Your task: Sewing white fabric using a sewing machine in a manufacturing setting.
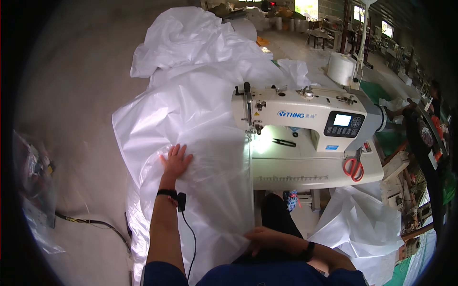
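White translucent plastic sheeting (210,119) lies over the left side of the sewing machine's table, and its right edge runs under the needle area. My left hand (176,162) rests flat on the sheeting, fingers spread. Close to my lap, my right hand (262,237) has its fingers closed on the sheeting's near right edge; the fingertips are partly hidden. The white sewing machine (300,112) stands to the right of the sheeting, its lamp lighting the needle area. Black thread snips (284,142) lie on the machine bed, and red-handled scissors (353,168) lie at the table's right.
A large heap of sheeting (191,38) lies beyond the table. The white thread cone (341,69) stands behind the machine. More white sheeting (360,224) hangs below the table at the right. A dark cable (95,221) crosses the floor at the left, near plastic bags (36,176).
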{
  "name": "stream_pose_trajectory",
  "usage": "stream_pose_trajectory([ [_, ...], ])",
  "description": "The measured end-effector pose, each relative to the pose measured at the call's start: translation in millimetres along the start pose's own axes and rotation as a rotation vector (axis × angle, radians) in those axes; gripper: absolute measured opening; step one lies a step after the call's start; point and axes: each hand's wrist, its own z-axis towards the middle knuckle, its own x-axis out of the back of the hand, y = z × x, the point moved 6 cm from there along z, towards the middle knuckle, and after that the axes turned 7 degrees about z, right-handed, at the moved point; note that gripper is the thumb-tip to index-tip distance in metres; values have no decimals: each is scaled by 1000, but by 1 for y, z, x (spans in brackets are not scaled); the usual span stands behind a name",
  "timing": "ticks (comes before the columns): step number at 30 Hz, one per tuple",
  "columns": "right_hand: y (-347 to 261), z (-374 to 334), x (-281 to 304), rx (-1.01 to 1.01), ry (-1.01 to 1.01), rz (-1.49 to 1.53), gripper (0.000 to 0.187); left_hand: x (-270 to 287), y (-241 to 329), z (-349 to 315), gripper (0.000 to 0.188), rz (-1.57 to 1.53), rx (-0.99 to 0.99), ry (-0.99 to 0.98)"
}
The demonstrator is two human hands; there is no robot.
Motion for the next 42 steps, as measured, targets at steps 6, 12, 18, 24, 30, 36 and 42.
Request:
stream_pose_trajectory([
  [6,10,-12,32,132,253,-426,49,26,18,-16,55,94,50,-183],
  [12,-44,15,52,645,548,-106,35,60,147,-123,22,-40,-523,205],
  [18,-58,26,57,830,653,-188,23,38,192,-171,12,100,-493,533],
  [24,-57,27,56,770,453,21,20,29,194,-152,9,195,-485,422],
  [30,-65,17,53,924,454,168,20,-2,207,-172,16,-393,-259,-63],
  [36,-82,23,66,806,626,-30,27,-2,223,-199,19,-634,-236,-123],
  [42,-105,4,54,895,1092,-812,38,-7,203,-217,18,-794,-233,-452],
])
